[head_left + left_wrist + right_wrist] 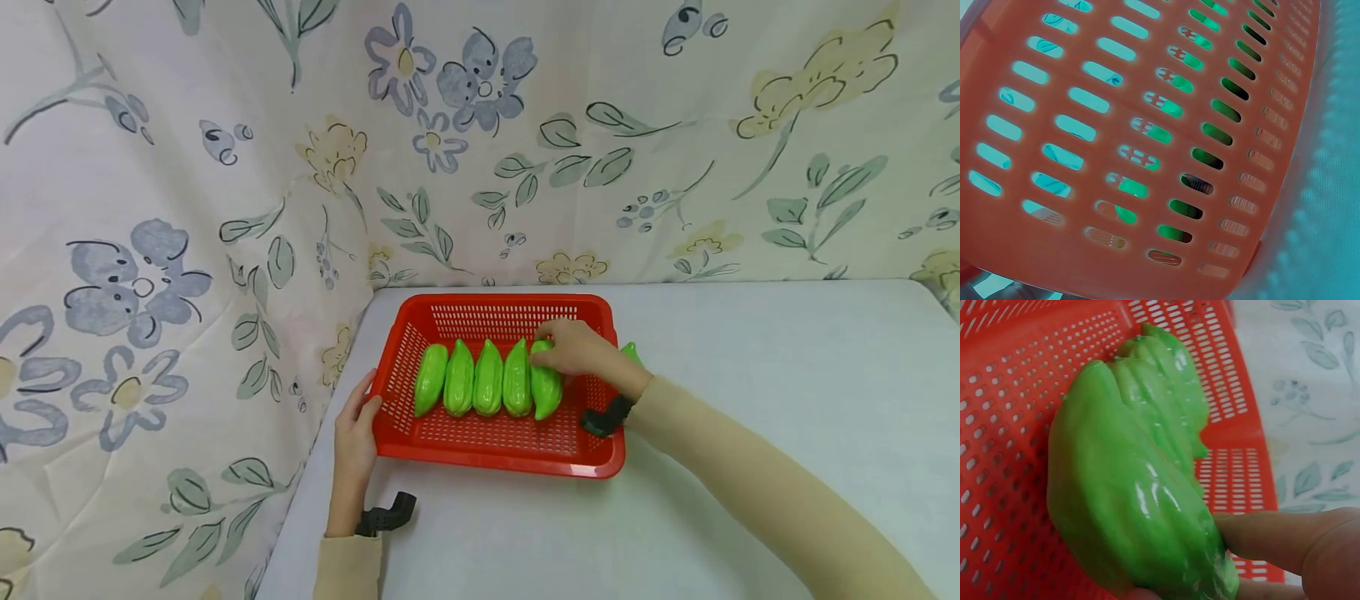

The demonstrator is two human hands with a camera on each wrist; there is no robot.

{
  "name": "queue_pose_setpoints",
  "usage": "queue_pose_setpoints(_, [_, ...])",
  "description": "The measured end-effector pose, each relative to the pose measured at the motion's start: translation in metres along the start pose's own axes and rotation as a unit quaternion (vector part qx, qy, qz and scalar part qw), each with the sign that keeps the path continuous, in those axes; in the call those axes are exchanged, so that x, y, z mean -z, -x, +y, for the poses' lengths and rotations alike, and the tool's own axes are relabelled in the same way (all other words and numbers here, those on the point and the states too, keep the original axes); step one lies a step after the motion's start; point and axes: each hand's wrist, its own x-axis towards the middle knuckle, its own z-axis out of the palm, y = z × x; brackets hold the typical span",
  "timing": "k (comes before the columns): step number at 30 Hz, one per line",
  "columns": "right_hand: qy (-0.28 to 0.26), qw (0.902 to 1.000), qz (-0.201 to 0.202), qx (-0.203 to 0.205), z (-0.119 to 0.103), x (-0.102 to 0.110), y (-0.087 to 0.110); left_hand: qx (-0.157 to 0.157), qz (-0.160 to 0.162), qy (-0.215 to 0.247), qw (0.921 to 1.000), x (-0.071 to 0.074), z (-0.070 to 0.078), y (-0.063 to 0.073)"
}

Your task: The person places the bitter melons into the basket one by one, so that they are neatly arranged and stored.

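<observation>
A red plastic basket [495, 460] with slotted walls holds a row of glossy green bitter gourds [489, 379], side by side. My right hand [573, 348] reaches over the basket's right side and grips the upper end of the rightmost bitter gourd [546, 392]. In the right wrist view that ridged bitter gourd [1122, 481] fills the middle, thumb and fingers at its near end. At the basket's left rim my left hand [356, 433] holds on. The left wrist view shows the basket's wall [1116, 275] close up, green showing through its slots.
Another green gourd [631, 352] lies outside the basket on the right, mostly hidden by my right arm. The basket stands on a white table [787, 383]. Floral cloth [480, 192] hangs behind the table and along its left side.
</observation>
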Motion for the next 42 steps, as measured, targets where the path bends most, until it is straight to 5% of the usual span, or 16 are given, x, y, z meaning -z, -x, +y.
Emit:
queue_pose_setpoints(9, [0.056, 0.9979, -0.026, -0.02, -0.001, -0.007, -0.011, -0.001, -0.001, 0.002, 1.0, 0.0, 0.001, 0.001])
queue_pose_setpoints(23, [0.008, 0.9955, -0.069, -0.064, 0.0, -0.014, -0.016, 0.002, -0.002, 0.001, 1.0, 0.001, 0.001, 0.0])
queue_pose_setpoints(42, [0.02, 0.9975, -0.039, -0.055, -0.003, -0.011, -0.01, -0.002, -0.001, 0.002, 1.0, 0.0, 0.0, 0.0])
